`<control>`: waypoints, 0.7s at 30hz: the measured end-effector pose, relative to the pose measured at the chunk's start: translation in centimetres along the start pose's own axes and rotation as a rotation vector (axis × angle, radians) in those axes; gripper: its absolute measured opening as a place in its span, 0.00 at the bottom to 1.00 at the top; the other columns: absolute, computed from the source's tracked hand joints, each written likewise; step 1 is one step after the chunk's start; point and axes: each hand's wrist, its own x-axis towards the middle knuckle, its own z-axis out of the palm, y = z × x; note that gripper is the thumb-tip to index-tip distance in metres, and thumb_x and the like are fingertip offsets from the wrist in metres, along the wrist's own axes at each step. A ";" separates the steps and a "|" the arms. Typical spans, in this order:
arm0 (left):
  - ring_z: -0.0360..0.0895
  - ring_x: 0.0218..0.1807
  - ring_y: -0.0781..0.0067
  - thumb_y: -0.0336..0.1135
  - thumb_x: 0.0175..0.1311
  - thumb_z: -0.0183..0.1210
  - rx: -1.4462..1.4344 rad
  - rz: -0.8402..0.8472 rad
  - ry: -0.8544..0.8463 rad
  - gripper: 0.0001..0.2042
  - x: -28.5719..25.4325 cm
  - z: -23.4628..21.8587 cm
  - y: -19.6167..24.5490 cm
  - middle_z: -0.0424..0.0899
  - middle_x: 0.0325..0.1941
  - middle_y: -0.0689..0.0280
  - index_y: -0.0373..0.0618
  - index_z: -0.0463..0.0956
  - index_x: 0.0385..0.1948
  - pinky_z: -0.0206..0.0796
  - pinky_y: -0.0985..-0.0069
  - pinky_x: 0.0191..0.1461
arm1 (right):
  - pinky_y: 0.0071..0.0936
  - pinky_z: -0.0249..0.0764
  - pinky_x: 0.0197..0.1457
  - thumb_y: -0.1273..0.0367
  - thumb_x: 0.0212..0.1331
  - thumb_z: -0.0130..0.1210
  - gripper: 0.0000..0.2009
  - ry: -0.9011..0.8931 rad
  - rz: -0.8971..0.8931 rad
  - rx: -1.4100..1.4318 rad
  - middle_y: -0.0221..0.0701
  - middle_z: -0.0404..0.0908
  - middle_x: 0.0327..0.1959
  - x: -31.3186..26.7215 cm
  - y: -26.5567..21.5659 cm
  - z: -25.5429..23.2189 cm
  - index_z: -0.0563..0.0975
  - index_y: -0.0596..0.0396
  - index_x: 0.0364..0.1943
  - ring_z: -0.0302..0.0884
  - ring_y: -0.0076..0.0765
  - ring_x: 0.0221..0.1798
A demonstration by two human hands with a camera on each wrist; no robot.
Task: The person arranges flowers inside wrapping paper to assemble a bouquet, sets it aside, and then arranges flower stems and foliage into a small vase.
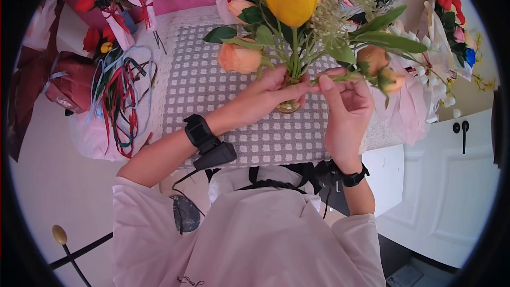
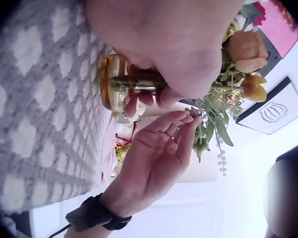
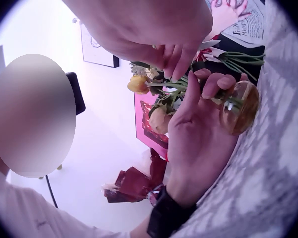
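Observation:
My left hand grips the neck of a small amber glass vase, which stands upright on the checked cloth with green stems inside it. Above the rim spread a yellow tulip, a peach rose, pale filler sprigs and long green leaves. Just right of the vase, my right hand pinches a green stem between thumb and fingers. Peach rosebuds show beyond that hand, leaning out to the right. The left hand covers most of the vase in the head view.
A grey-and-white checked cloth covers the table. At left lies a bundle of red, blue and green ribbons, with wrapped bouquets behind. Pink wrapping paper and white bell-shaped blossoms lie at right, near a white door.

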 end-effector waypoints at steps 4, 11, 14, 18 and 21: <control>0.78 0.51 0.77 0.36 0.77 0.54 0.013 0.001 0.005 0.16 0.0 -0.4 -0.8 0.79 0.52 0.65 0.36 0.69 0.58 0.70 0.77 0.56 | 0.26 0.79 0.52 0.81 0.64 0.59 0.08 -0.042 0.037 -0.149 0.35 0.83 0.47 -0.9 -0.2 0.5 0.78 0.64 0.45 0.83 0.28 0.46; 0.79 0.45 0.77 0.40 0.75 0.56 0.075 0.049 0.103 0.19 0.2 -0.4 -1.9 0.81 0.43 0.66 0.36 0.68 0.58 0.71 0.78 0.51 | 0.27 0.76 0.59 0.81 0.62 0.61 0.11 -0.058 0.046 -0.356 0.32 0.85 0.47 -0.7 -0.7 0.5 0.80 0.62 0.48 0.82 0.24 0.48; 0.80 0.45 0.78 0.43 0.75 0.55 0.156 0.044 0.096 0.21 0.3 -0.5 -2.3 0.81 0.42 0.65 0.35 0.67 0.58 0.71 0.77 0.50 | 0.27 0.76 0.57 0.81 0.62 0.61 0.10 -0.064 0.032 -0.357 0.31 0.85 0.46 -0.5 -1.3 0.7 0.81 0.62 0.46 0.82 0.24 0.47; 0.75 0.59 0.79 0.38 0.76 0.55 0.261 -0.105 0.033 0.19 -0.1 -0.1 0.2 0.77 0.61 0.62 0.33 0.65 0.58 0.69 0.78 0.60 | 0.24 0.77 0.51 0.81 0.60 0.62 0.06 -0.070 -0.085 -0.474 0.30 0.86 0.41 -0.2 -2.2 1.6 0.83 0.62 0.41 0.82 0.23 0.44; 0.76 0.55 0.79 0.43 0.76 0.56 0.328 -0.134 0.051 0.21 -0.4 0.6 1.0 0.78 0.56 0.62 0.35 0.66 0.57 0.70 0.78 0.56 | 0.23 0.77 0.46 0.79 0.58 0.64 0.04 -0.049 -0.238 -0.677 0.34 0.87 0.38 0.6 -1.9 1.2 0.84 0.63 0.37 0.83 0.27 0.39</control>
